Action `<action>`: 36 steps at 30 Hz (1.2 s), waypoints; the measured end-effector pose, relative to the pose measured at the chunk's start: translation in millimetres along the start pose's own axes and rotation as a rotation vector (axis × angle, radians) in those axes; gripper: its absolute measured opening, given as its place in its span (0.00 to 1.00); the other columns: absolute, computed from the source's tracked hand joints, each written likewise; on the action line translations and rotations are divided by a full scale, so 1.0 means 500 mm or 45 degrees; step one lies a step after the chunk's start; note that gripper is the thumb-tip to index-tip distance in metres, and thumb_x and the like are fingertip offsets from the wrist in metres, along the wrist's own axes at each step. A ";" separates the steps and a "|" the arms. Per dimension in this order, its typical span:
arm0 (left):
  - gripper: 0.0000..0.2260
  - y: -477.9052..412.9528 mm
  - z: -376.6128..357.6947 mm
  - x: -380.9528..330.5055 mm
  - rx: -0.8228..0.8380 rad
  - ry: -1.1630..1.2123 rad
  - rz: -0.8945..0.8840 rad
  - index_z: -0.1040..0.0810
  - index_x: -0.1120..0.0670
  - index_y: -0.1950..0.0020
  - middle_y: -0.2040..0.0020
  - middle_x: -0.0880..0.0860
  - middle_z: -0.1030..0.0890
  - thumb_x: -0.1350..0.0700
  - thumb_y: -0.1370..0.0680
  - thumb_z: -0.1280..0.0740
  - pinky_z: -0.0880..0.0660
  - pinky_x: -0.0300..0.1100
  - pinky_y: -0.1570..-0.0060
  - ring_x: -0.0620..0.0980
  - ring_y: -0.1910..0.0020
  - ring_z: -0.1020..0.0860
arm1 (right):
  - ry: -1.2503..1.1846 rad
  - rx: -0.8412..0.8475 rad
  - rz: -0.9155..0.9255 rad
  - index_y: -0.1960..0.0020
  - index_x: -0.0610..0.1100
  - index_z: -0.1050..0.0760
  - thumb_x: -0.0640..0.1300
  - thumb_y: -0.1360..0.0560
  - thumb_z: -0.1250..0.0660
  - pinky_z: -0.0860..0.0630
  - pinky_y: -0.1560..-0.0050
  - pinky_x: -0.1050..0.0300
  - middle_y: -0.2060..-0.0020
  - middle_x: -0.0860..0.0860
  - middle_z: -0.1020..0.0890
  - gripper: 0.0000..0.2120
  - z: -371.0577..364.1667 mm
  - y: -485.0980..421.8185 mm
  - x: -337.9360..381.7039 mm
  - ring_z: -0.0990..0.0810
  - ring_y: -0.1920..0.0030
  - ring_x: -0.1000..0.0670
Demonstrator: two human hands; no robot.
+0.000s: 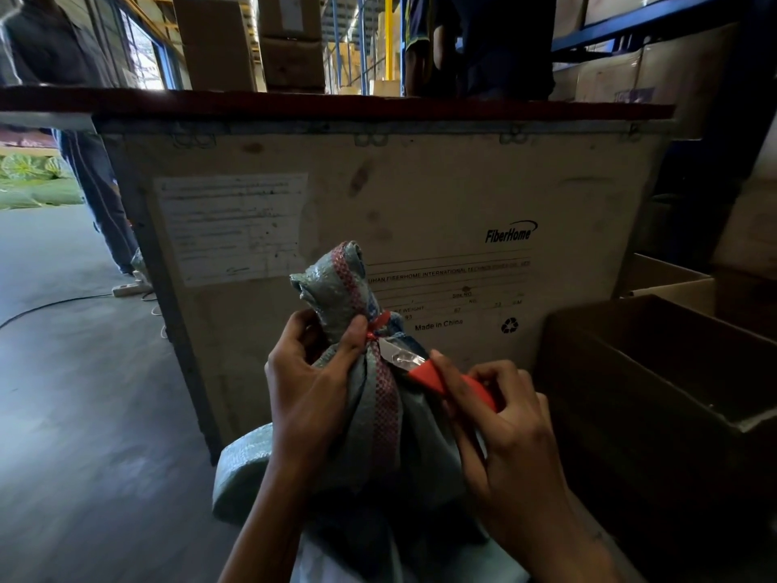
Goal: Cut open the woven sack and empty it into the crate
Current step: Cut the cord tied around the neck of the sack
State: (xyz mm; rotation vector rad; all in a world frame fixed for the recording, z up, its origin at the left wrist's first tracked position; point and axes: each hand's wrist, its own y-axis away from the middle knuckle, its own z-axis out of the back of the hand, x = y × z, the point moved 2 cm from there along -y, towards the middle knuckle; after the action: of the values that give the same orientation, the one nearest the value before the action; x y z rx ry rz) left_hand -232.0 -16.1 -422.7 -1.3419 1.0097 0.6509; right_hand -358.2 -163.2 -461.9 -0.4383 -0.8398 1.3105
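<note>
A grey-green woven sack (pixel 378 448) with a red checked stripe stands upright in front of me, its neck tied with a red string (pixel 375 328). My left hand (pixel 311 385) grips the gathered neck just below the tie. My right hand (pixel 500 422) holds a red utility knife (pixel 445 382); its blade tip touches the sack right at the string. A large wooden crate (pixel 420 212) marked FiberHome rises directly behind the sack, its top covered by a dark red board.
An open brown cardboard box (pixel 656 372) sits at my right, with another box behind it. A person (pixel 96 195) stands at the crate's left corner, another behind the crate. A cable and power strip (pixel 126 288) lie on the grey floor at left.
</note>
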 end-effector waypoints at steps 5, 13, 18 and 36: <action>0.19 0.004 -0.002 0.001 0.018 0.109 0.099 0.20 0.55 0.42 0.48 0.54 0.13 0.48 0.29 0.28 0.17 0.48 0.51 0.51 0.50 0.14 | 0.023 0.015 0.019 0.23 0.60 0.41 0.51 0.26 0.40 0.29 0.54 0.53 0.49 0.49 0.27 0.32 0.003 -0.002 -0.004 0.29 0.49 0.51; 0.17 0.015 -0.023 -0.001 0.025 0.253 0.180 0.20 0.58 0.42 0.48 0.57 0.13 0.50 0.27 0.28 0.18 0.51 0.51 0.56 0.50 0.14 | -0.013 -0.040 -0.022 0.23 0.58 0.39 0.53 0.23 0.42 0.28 0.54 0.52 0.49 0.48 0.27 0.28 0.001 0.006 0.006 0.27 0.50 0.50; 0.13 0.019 -0.031 0.003 -0.009 0.363 0.306 0.20 0.59 0.42 0.49 0.59 0.13 0.53 0.23 0.29 0.17 0.49 0.54 0.58 0.51 0.14 | -0.009 -0.092 -0.068 0.24 0.56 0.36 0.54 0.25 0.41 0.28 0.54 0.51 0.49 0.48 0.26 0.29 -0.002 0.007 0.011 0.27 0.50 0.49; 0.18 0.027 -0.046 0.000 -0.096 0.479 0.414 0.22 0.59 0.41 0.50 0.58 0.13 0.52 0.26 0.26 0.16 0.47 0.57 0.57 0.52 0.13 | 0.094 -0.240 -0.074 0.26 0.54 0.33 0.53 0.29 0.40 0.28 0.51 0.46 0.48 0.43 0.24 0.30 0.000 0.003 0.017 0.28 0.47 0.45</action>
State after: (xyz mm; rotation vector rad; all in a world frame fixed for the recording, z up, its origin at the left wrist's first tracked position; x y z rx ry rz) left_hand -248.7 -36.5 -427.5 -1.4099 1.5419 0.6964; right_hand -359.0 -154.9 -460.4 -0.6030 -0.9110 1.1597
